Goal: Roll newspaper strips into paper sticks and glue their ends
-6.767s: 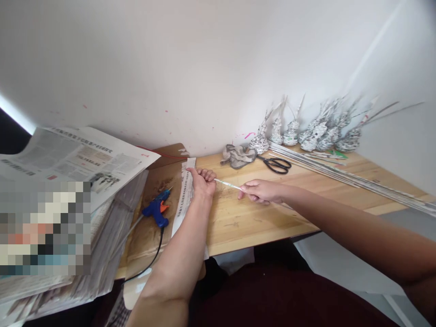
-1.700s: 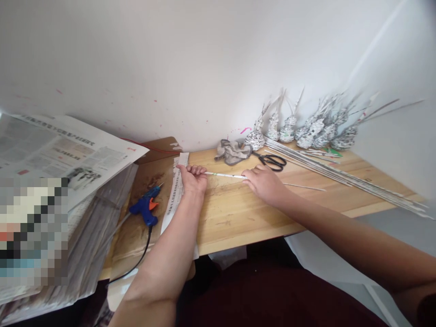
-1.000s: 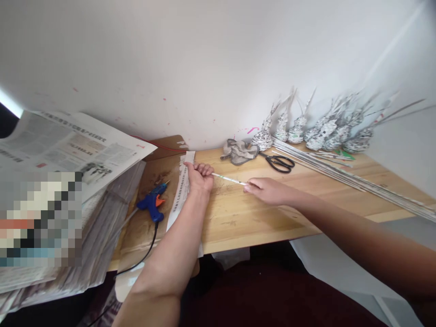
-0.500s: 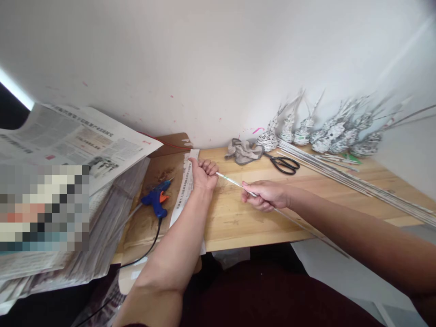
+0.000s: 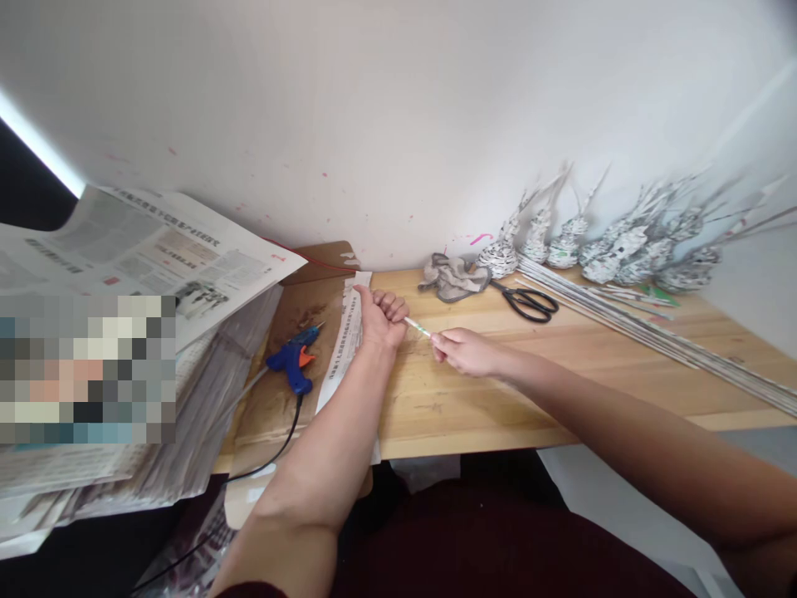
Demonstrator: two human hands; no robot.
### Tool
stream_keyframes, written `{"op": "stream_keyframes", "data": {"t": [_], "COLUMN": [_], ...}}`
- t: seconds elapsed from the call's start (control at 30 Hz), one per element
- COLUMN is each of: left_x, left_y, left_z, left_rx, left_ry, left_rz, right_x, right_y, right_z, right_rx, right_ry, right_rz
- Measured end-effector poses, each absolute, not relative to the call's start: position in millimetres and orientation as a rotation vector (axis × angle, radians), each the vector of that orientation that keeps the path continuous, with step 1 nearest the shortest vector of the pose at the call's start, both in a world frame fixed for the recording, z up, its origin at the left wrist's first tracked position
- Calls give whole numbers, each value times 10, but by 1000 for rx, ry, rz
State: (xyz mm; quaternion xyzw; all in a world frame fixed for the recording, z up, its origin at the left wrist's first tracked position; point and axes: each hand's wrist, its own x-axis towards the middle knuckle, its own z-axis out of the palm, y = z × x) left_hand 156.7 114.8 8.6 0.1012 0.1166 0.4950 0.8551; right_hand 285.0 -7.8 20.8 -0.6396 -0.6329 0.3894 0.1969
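Note:
A thin rolled newspaper stick (image 5: 418, 327) spans the short gap between my two hands above the wooden table. My left hand (image 5: 381, 319) is curled around its left end, with the thumb resting by a printed newspaper strip (image 5: 339, 359). The fingers of my right hand (image 5: 464, 350) pinch the stick a little farther right. Whatever part of the stick lies inside either palm is hidden. Left of the strip, a blue glue gun (image 5: 291, 365) with an orange trigger lies on brown cardboard.
Stacked newspapers (image 5: 205, 365) rise at the left. Black-handled scissors (image 5: 529, 303) lie beside a grey cloth (image 5: 454, 276) near the wall. Long paper sticks (image 5: 628, 320) run along the right side, before several woven paper figures (image 5: 613, 249) with upright strands. The wooden table (image 5: 498, 423) ends just before my body.
My right hand has slid along the stick toward my left hand, narrowing the gap. The stick's tail behind my right hand no longer shows. The view has shifted slightly.

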Motion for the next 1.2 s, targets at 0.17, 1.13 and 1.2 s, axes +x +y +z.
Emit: {"op": "stream_keyframes", "data": {"t": [0.17,1.13,1.2], "left_x": [1579,1655,1644], "left_y": [1136,1112,1109], "left_z": [102,75,87], "left_rx": [217,258,278], "left_ry": [241,302,293], "left_rz": [1032,1043,1023], "right_x": [2947,2618,2644], "right_y": [-72,147,192], "right_z": [273,249,235], "right_rx": [-1581,-1968,-1905], "right_ry": [-1587,-2080,-1940], "right_rz": [1628,177,523]}}
